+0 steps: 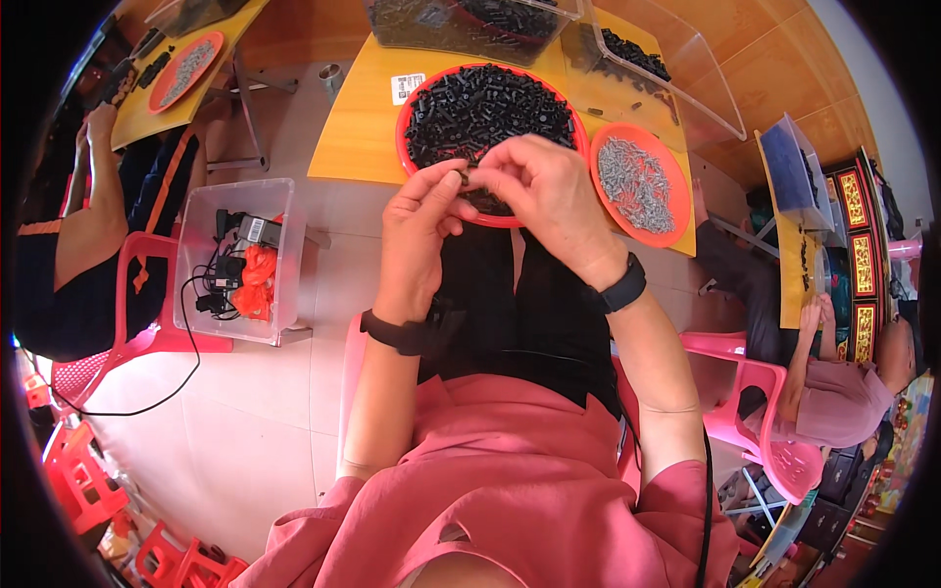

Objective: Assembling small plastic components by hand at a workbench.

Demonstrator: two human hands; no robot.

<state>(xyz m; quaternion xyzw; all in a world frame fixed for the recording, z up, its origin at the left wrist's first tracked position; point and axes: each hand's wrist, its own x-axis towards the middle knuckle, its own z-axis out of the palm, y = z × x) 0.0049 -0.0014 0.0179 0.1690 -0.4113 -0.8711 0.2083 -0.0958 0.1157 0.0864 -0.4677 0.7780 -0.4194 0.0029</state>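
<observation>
Left hand (417, 211): you are pinching a small dark part (463, 176) between thumb and fingertips, steadying it.
Right hand (544, 191): your fingertips are closing on the same part from three o'clock.
Part: it is hovering above the red tray of black pieces (490, 108), close for restocking.
Orange dish of screws (639, 184): sitting at three o'clock, within reach.

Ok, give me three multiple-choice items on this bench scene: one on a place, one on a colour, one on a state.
1. Where does the small tray of silvery screws lie?
A. Right of the big tray
B. On the floor
C. On the person's lap

2. What colour are the parts in the big round tray?
A. White
B. Black
C. Yellow

3. How do the hands stand?
A. Flat on the table
B. Apart at the sides
C. Together, fingertips pinching a small part

Answers:
1 A, it lies beside the big tray's right rim.
2 B, the heap is black.
3 C, the left hand and right hand meet on a small part.
</observation>
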